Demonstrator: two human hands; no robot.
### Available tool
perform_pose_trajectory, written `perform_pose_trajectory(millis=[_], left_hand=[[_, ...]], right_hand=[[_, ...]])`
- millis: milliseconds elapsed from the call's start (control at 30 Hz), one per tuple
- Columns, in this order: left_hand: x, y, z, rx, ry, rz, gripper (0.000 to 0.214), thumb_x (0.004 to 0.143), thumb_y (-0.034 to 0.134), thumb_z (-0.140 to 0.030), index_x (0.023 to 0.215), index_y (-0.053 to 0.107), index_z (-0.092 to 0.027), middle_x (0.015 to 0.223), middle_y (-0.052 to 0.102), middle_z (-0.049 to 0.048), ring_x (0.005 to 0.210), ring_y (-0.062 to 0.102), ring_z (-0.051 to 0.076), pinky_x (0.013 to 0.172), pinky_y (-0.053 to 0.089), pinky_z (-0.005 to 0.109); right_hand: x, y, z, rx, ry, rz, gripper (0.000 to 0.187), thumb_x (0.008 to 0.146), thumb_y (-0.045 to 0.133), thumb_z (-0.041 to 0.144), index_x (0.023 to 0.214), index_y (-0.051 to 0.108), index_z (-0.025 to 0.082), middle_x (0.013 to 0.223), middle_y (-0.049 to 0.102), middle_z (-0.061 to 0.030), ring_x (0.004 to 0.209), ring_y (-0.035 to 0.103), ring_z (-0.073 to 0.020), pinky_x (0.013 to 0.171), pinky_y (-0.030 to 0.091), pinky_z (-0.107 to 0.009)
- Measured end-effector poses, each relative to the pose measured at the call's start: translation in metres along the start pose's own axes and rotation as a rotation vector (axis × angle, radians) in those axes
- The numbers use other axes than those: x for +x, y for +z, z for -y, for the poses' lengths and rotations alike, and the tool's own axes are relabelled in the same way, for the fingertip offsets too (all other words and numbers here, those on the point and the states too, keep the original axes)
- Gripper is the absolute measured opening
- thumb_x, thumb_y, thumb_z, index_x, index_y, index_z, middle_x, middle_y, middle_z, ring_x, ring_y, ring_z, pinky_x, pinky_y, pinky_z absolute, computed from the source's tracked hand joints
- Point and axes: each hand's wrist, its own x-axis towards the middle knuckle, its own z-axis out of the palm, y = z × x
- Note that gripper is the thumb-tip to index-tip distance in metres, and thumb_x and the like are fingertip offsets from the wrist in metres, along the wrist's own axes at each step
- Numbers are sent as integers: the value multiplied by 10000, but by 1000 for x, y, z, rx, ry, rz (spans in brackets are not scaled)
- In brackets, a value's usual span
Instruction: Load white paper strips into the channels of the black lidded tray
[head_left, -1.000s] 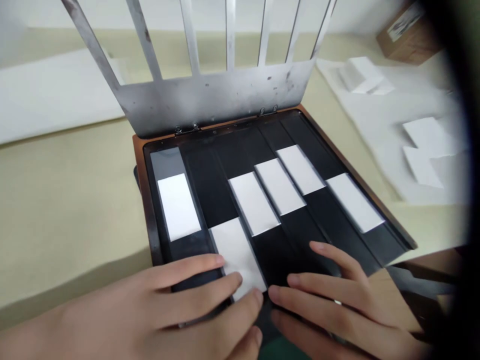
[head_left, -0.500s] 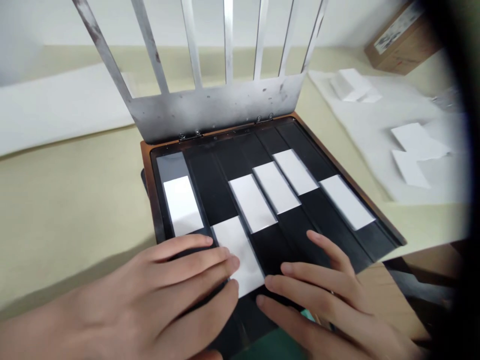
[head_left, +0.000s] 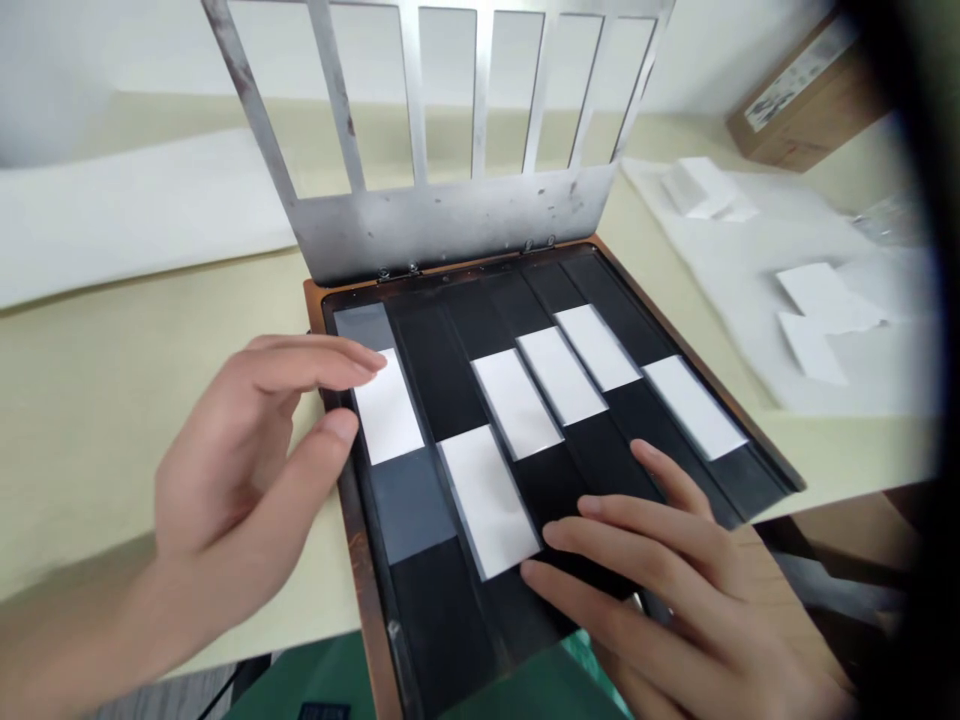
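A brown-rimmed black tray (head_left: 360, 560) with several long channels lies in front of me, its slotted metal lid (head_left: 450, 215) swung up at the back. Several white rectangular pieces sit in the channels. My left hand (head_left: 240, 460) hovers at the tray's left edge, fingers apart, index tip by the leftmost white piece (head_left: 388, 408). My right hand (head_left: 675, 590) lies flat on the tray's near right part, fingers stretched out, a fingertip at the corner of the second white piece (head_left: 487, 498). Neither hand holds anything.
The tray rests on a beige table (head_left: 97, 400). A white foam sheet (head_left: 750, 260) at the right carries loose white pieces (head_left: 821, 298). A cardboard box (head_left: 802, 100) stands at the far right. Another white sheet (head_left: 112, 220) lies at the back left.
My left hand has lifted off the tray's near edge and moved up and left to the leftmost white piece. The right hand stayed flat on the tray. The view shifted slightly.
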Motion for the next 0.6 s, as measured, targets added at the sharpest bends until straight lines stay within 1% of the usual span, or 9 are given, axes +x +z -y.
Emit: perform_pose_trajectory(millis=[67,167,233,300,367,433,467,533,600], left_hand=[[0,-1,2,-15,-32,-40,255,837,548,-21,1027,622,-173,1009,642,51,997,617,166,896,536,301],[4,-3,9,-13,-21,-146,233,854,561,-53,1014,652,-197,999,653,17,985,618,184,925,527,378],[10,-6,15,36,36,-231,211,872,547,-71,965,682,-205,961,663,-7,955,624,190,889,521,426],[17,-14,24,130,80,-264,230,890,522,-68,921,705,-203,913,672,-27,888,625,162,803,518,407],[24,-25,33,238,134,-208,219,883,544,-73,908,716,-206,886,680,-43,809,613,122,718,506,344],[29,-33,41,301,202,-107,158,868,591,-129,902,711,-227,882,686,-55,778,611,111,678,505,304],[30,-35,42,300,220,-75,128,871,597,-169,900,703,-236,881,686,-54,791,619,123,680,515,302],[30,-33,41,265,240,-37,107,890,578,-249,914,682,-247,890,685,-37,852,631,159,711,538,323],[28,-27,34,228,261,8,131,904,549,-300,946,663,-251,912,684,-14,920,630,190,755,551,353]], right_hand=[[7,-2,-1,29,25,-32,286,842,466,93,941,701,221,1008,658,-34,1036,567,-217,1101,327,-581],[22,-4,-2,-32,53,70,285,887,484,163,1086,685,196,1139,635,-82,1098,528,-268,1072,303,-638],[32,-2,-3,-111,75,158,332,925,489,264,1212,630,172,1286,563,-129,1161,483,-318,1035,307,-671],[40,1,-2,-164,70,211,421,946,474,366,1305,558,163,1415,451,-152,1236,419,-352,1026,298,-679],[44,4,0,-161,16,230,484,946,461,446,1349,512,182,1479,376,-128,1283,367,-347,1061,244,-660],[45,6,3,-135,-59,256,510,938,465,490,1363,496,210,1496,360,-90,1306,343,-318,1111,155,-613],[45,7,4,-126,-94,275,521,931,470,507,1362,496,216,1497,365,-78,1310,341,-307,1128,112,-588],[43,10,6,-118,-134,300,542,913,495,530,1349,512,209,1485,388,-73,1316,347,-297,1145,55,-557],[40,12,8,-107,-161,271,559,891,518,564,1303,559,188,1454,436,-73,1311,360,-297,1153,40,-556]])
